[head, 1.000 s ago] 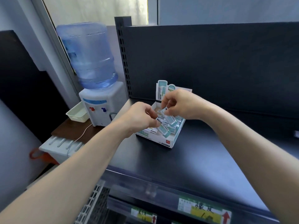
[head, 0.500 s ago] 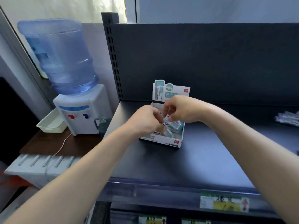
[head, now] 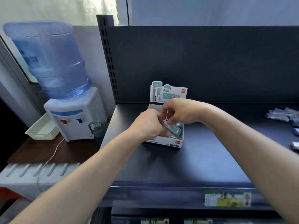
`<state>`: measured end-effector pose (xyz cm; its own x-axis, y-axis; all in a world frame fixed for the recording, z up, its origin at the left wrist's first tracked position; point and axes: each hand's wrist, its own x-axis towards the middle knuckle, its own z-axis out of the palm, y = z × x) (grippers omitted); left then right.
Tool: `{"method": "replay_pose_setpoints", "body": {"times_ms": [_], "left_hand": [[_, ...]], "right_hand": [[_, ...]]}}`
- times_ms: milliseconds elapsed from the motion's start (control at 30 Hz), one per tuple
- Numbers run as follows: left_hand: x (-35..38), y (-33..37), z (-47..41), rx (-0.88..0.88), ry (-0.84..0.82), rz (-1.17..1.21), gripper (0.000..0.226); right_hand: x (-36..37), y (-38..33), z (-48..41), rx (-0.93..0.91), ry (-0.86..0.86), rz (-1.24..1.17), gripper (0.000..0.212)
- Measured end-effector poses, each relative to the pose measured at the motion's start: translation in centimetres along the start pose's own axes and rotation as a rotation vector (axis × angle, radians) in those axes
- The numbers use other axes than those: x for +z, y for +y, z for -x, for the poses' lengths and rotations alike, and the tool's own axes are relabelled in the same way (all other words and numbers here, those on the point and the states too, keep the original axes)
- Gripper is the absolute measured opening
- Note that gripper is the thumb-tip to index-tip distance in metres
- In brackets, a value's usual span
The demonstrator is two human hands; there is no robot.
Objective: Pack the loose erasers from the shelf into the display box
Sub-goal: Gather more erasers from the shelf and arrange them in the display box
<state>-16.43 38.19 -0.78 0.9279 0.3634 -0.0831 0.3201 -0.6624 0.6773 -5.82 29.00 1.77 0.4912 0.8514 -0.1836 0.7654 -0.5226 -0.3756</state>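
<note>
Head view. Display box [head: 174,142] stands mid-frame on the dark shelf [head: 186,162]. Right hand [head: 179,113] over the box, fingertips pinching one eraser [head: 172,127] just above the packed ones. Left hand [head: 148,123] at the box's 9 o'clock, fingers curled; grip hidden, cannot tell. Loose erasers [head: 281,114] lie at 3 o'clock, well apart. Water dispenser [head: 72,117] at 9 o'clock.

display box [head: 168,142]: white-teal, open, upright on shelf [head: 178,164] | erasers [head: 176,129]: teal-sleeved, piled inside | loose erasers [head: 281,114]: far right

The person's left grip [head: 148,125] and right grip [head: 179,113] were bare, as were both slender forearms, to the frame's edge.
</note>
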Motion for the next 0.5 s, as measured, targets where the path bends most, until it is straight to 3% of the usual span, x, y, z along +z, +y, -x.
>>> {"method": "replay_pose_setpoints", "body": {"times_ms": [133, 500], "left_hand": [[0.00, 0.06, 0.09, 0.006, -0.005, -0.009, 0.031], [-0.36, -0.26, -0.02, -0.004, 0.017, -0.157, 0.005]], "right_hand": [[0.10, 0.03, -0.08, 0.006, -0.011, -0.004, 0.019], [0.06, -0.17, -0.14, 0.005, -0.031, 0.000, 0.018]]}}
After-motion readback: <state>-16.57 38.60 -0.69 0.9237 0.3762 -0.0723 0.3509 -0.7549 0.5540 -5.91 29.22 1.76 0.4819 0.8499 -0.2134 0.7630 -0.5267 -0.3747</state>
